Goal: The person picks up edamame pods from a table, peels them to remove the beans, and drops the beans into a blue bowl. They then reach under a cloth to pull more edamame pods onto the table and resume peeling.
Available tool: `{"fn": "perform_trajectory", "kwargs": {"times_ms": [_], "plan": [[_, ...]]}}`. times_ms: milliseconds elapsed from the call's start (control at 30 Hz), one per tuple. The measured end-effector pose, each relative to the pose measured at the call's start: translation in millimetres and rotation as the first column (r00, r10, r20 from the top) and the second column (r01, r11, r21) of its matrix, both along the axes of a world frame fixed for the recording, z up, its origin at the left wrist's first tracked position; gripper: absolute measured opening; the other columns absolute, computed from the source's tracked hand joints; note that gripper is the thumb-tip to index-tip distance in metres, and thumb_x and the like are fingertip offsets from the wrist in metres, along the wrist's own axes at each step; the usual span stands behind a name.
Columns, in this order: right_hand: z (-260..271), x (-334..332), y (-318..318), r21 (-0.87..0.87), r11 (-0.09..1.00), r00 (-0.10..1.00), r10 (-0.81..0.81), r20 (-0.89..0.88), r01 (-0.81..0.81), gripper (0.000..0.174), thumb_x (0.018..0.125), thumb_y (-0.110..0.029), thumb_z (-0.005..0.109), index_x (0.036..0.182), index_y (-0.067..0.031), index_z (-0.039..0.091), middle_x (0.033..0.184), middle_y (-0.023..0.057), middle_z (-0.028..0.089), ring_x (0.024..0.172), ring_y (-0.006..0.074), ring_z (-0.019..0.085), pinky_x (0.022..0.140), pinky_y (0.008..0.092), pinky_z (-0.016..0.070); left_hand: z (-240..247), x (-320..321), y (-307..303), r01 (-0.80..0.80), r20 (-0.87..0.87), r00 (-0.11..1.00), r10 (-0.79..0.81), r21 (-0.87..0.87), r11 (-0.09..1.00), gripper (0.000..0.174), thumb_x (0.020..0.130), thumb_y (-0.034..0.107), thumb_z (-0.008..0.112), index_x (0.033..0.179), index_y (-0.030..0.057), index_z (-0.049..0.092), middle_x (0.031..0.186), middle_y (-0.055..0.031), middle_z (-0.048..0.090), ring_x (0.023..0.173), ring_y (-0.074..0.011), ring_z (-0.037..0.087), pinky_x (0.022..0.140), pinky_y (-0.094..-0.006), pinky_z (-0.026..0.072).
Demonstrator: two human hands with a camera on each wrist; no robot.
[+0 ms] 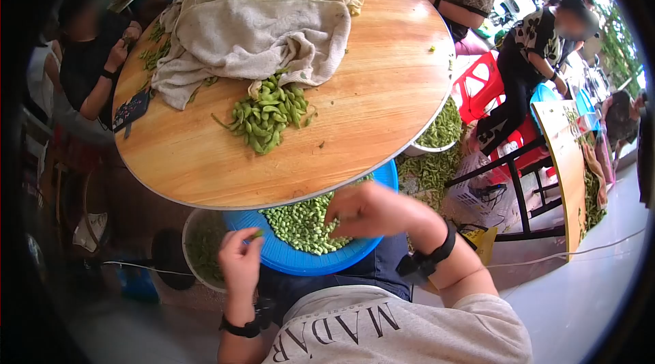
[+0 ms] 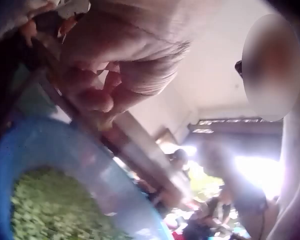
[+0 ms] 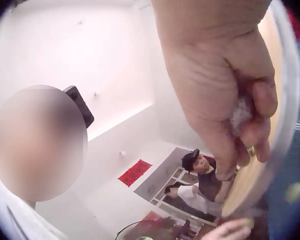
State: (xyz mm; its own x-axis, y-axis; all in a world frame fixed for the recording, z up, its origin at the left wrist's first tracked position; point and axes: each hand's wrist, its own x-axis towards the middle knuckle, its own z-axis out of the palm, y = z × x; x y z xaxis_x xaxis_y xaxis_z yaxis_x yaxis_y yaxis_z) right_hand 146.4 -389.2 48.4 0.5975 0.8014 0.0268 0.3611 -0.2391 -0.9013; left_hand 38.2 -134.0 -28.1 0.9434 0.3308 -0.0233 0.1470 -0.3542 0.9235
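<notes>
My left hand [image 1: 240, 261] pinches a small green soybean pod [image 1: 257, 233] between thumb and fingertips, at the near left rim of a blue basin [image 1: 341, 265]. A layer of shelled green soybeans [image 1: 303, 227] covers the basin's floor. Over the right part of the basin, my right hand [image 1: 368, 208] is blurred, its fingers curled inward. A bit of green [image 3: 250, 149] shows at its fingertips in the right wrist view, small like a soybean. Lower right in that view, a blurred green bean [image 3: 296, 192] is apart from the hand, in front of the blue basin.
A round wooden table [image 1: 382, 91] overhangs the basin; on it lie a heap of soybean pods [image 1: 263, 118] and a beige cloth [image 1: 259, 36]. A bucket [image 1: 194, 248] stands left of the basin, a white tub of pods [image 1: 440, 128] to the right. Other people sit around.
</notes>
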Motion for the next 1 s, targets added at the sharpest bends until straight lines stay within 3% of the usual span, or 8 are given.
{"fn": "perform_trajectory", "kwargs": {"times_ms": [100,200,433,500,600,733,833,1000], "plan": [[6.9,57.0,13.2,0.067,0.923,0.904,-0.384,0.186,0.378,0.019,0.076,-0.019,0.062,0.074,-0.0004,0.061,0.068,0.0169,0.058,0.060,0.0294,0.057,0.057,0.0348,0.0456,-9.1,-12.2,42.9,-0.085,0.051,0.996,0.069,0.676,0.732,0.037,0.067,-0.004,0.065,0.103,0.0028,0.059,0.100,-0.0142,0.051,0.077,-0.0183,0.056,0.059,-0.0253,0.0454],[-5.7,126.7,45.2,0.049,0.781,0.689,-0.577,0.438,0.622,0.020,0.071,-0.019,0.059,0.071,0.0009,0.060,0.069,0.0231,0.057,0.066,0.0392,0.057,0.060,0.0430,0.0458,-0.7,-12.9,51.7,-0.150,-0.069,0.977,0.204,0.463,0.874,0.036,0.071,-0.001,0.064,0.107,0.0004,0.057,0.102,-0.0141,0.051,0.077,-0.0190,0.055,0.060,-0.0261,0.0452],[-20.9,151.9,54.6,-0.126,0.742,0.719,-0.571,0.395,0.659,0.021,0.068,-0.018,0.057,0.073,0.0025,0.060,0.070,0.0241,0.058,0.070,0.0397,0.057,0.064,0.0430,0.0468,17.9,8.9,18.2,-0.094,-0.020,0.996,0.092,-0.198,0.976,0.015,0.081,-0.001,0.057,0.095,-0.0041,0.060,0.074,-0.0072,0.061,0.052,-0.0062,0.051,0.046,-0.0183,0.0405],[-17.3,146.4,39.7,-0.090,0.745,0.723,-0.600,0.341,0.661,0.024,0.070,-0.020,0.060,0.074,0.0032,0.060,0.061,0.0177,0.055,0.057,0.0277,0.056,0.056,0.0366,0.0445,35.7,22.0,-1.2,-0.037,-0.023,0.999,0.031,-0.387,0.921,0.015,0.081,-0.001,0.056,0.096,-0.0037,0.060,0.076,-0.0083,0.063,0.052,-0.0060,0.051,0.045,-0.0175,0.0387],[0.4,111.0,24.2,-0.122,0.789,0.796,-0.604,0.030,0.603,0.023,0.074,-0.021,0.062,0.077,0.0012,0.062,0.056,0.0013,0.052,0.054,0.0073,0.046,0.048,0.0270,0.0386,48.4,43.3,-32.1,0.088,0.135,0.990,-0.037,-0.393,0.915,0.018,0.083,0.001,0.055,0.100,-0.0034,0.059,0.082,-0.0082,0.064,0.052,-0.0065,0.051,0.045,-0.0173,0.0379],[7.4,71.0,9.8,-0.038,0.938,0.939,-0.344,-0.010,0.344,0.014,0.073,-0.013,0.062,0.077,0.0007,0.062,0.061,0.0029,0.054,0.057,0.0106,0.051,0.055,0.0268,0.0416,64.7,71.8,-53.9,0.165,0.414,0.898,-0.151,0.003,0.986,0.023,0.086,0.008,0.056,0.106,-0.0032,0.058,0.086,-0.0069,0.064,0.051,-0.0070,0.051,0.046,-0.0182,0.0390],[14.8,50.1,6.6,0.075,0.994,0.984,-0.095,0.152,0.085,0.011,0.071,-0.008,0.063,0.077,0.0003,0.061,0.067,0.0067,0.057,0.061,0.0160,0.055,0.057,0.0281,0.0430,72.0,79.0,-42.9,0.352,0.008,0.934,-0.357,-0.190,0.917,0.028,0.086,0.014,0.057,0.109,-0.0034,0.056,0.088,-0.0074,0.063,0.051,-0.0073,0.051,0.047,-0.0186,0.0399],[12.5,30.1,1.2,0.078,0.992,0.930,-0.124,0.345,0.103,0.009,0.068,-0.004,0.063,0.076,-0.0015,0.060,0.069,0.0093,0.054,0.061,0.0253,0.055,0.054,0.0315,0.0432,70.1,65.1,-54.9,0.223,0.047,0.972,-0.232,-0.508,0.832,0.023,0.084,0.013,0.060,0.098,-0.0047,0.060,0.072,-0.0062,0.063,0.046,-0.0060,0.047,0.042,-0.0182,0.0370]]}}
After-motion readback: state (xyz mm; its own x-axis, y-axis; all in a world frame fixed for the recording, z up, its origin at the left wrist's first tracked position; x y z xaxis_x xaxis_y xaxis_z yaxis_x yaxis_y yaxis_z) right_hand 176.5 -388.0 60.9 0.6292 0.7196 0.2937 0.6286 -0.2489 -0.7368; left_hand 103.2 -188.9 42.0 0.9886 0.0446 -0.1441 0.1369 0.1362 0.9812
